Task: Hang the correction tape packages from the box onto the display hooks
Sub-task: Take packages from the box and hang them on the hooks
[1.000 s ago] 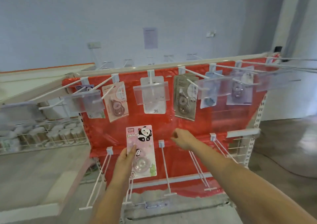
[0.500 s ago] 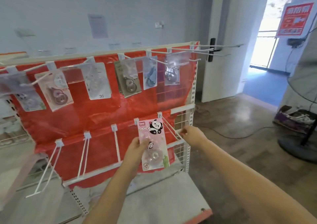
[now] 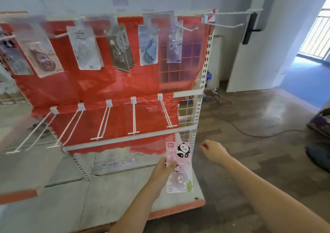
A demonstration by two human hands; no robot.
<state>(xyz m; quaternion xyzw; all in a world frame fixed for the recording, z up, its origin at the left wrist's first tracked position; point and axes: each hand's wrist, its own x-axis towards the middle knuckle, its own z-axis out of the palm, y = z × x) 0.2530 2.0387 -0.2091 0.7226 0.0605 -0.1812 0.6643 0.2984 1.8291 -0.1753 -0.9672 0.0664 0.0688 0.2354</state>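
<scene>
The pink panda correction tape package [image 3: 179,167] stood upright, long axis vertical, pinched at its left edge by the left hand [image 3: 161,172]; the right hand [image 3: 213,151] hung loosely curled, holding nothing.

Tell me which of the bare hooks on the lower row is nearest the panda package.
The rightmost lower hook, at the red backing's right edge; the panda package in the left hand sits just below its tip.

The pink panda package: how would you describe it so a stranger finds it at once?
Start at the red display rack, then go down past its right lower corner. There the left hand holds the pink panda package; unlike the grey and blue ones hanging above, it is on no hook.
</scene>
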